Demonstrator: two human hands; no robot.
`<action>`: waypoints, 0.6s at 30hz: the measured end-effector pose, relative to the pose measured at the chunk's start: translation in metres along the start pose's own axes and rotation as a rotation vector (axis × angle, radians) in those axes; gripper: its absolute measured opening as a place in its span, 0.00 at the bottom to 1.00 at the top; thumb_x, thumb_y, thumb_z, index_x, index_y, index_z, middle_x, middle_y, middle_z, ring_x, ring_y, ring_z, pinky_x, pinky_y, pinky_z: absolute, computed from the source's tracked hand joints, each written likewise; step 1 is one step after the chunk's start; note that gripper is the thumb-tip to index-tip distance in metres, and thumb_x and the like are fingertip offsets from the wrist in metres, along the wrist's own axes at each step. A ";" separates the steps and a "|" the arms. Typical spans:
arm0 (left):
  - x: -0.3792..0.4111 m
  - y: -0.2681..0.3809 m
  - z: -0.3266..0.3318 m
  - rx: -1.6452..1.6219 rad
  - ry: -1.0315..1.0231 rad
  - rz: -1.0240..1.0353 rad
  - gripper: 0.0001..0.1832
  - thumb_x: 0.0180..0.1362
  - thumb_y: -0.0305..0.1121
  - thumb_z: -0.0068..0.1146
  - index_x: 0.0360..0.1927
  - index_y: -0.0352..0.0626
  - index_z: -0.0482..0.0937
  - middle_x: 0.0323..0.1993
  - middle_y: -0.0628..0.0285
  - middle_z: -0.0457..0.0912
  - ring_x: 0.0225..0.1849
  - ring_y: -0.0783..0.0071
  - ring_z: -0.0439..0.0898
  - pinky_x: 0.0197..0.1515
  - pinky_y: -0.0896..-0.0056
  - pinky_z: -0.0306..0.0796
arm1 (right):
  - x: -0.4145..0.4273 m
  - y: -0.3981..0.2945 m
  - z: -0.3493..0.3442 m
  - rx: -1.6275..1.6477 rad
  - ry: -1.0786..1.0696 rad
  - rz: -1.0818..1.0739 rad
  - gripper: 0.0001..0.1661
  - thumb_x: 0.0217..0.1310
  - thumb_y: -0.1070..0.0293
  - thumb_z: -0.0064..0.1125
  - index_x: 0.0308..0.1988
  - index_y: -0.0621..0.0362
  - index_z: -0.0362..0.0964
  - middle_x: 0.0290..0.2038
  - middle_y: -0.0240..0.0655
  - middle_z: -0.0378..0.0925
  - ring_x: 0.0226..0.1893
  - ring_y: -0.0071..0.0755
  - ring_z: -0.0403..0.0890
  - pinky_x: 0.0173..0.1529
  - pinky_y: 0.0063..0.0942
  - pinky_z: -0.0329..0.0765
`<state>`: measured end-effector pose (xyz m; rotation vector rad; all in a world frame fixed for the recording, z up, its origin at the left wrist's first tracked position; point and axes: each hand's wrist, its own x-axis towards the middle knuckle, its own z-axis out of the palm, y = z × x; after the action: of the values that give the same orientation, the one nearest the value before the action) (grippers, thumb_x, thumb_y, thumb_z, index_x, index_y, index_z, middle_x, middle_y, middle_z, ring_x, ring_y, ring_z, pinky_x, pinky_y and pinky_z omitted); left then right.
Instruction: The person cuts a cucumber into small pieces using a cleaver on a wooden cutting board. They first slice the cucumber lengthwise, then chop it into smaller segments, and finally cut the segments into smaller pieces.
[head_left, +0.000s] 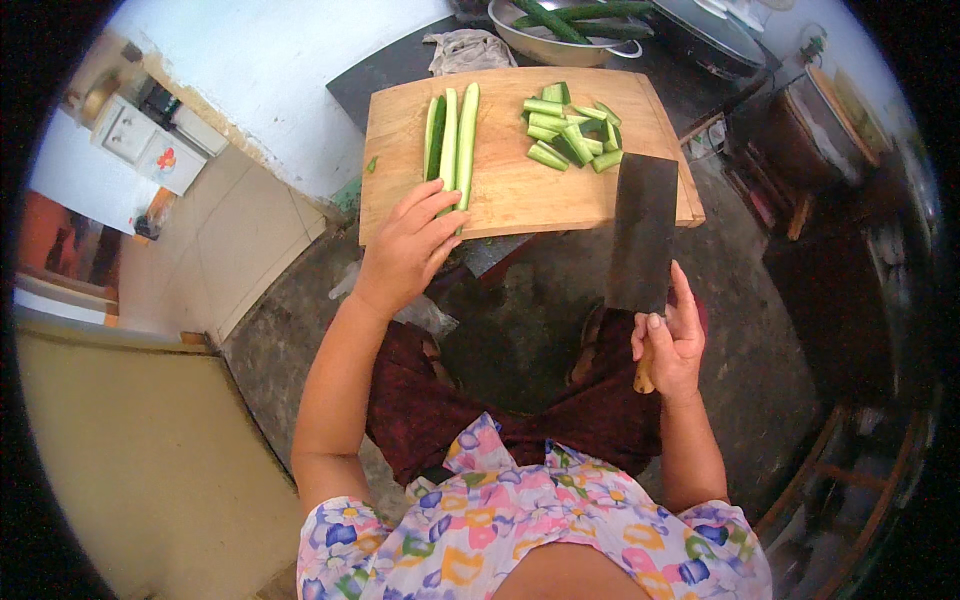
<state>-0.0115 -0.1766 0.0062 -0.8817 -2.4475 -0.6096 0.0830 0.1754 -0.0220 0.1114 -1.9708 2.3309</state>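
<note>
My left hand (420, 232) lies over the near ends of several long cucumber strips (450, 142), its fingers resting on them. The strips lie side by side on the left of a wooden cutting board (517, 195). In my right hand (679, 345) is the wooden handle of a cleaver (645, 232), with my index finger stretched along the blade. The broad dark blade stands at the board's front right edge, apart from the strips. Beyond it, a loose pile of short cucumber pieces (574, 135) sits on the right half of the board.
Behind the board, a dark counter (390, 64) bears a crumpled cloth (471, 52), a metal basin (555, 49) with whole cucumbers (592, 15) and a lidded pan (712, 37). A plastic bag (431, 316) lies under the board. A brown container (817, 127) stands at right.
</note>
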 end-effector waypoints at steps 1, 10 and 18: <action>0.001 -0.003 -0.001 0.010 -0.009 0.003 0.21 0.51 0.22 0.67 0.51 0.43 0.81 0.58 0.56 0.79 0.64 0.49 0.73 0.65 0.53 0.70 | 0.002 -0.001 0.000 -0.008 -0.018 0.000 0.42 0.69 0.81 0.45 0.77 0.59 0.41 0.32 0.36 0.76 0.21 0.20 0.72 0.26 0.18 0.72; -0.006 -0.005 -0.012 0.222 0.086 0.046 0.15 0.51 0.24 0.64 0.44 0.44 0.83 0.49 0.62 0.83 0.56 0.56 0.78 0.60 0.55 0.72 | 0.010 -0.005 0.006 -0.011 -0.082 0.083 0.42 0.68 0.80 0.50 0.75 0.61 0.41 0.33 0.36 0.76 0.22 0.21 0.73 0.26 0.19 0.73; -0.009 0.004 0.002 0.305 0.210 -0.011 0.15 0.49 0.27 0.68 0.43 0.46 0.83 0.44 0.65 0.84 0.50 0.61 0.80 0.57 0.52 0.70 | 0.018 0.005 0.004 0.075 -0.119 0.203 0.31 0.69 0.78 0.53 0.68 0.63 0.56 0.32 0.35 0.75 0.22 0.22 0.74 0.26 0.20 0.73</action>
<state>-0.0029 -0.1767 0.0008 -0.6474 -2.2759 -0.3019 0.0649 0.1709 -0.0246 0.0576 -2.0364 2.5820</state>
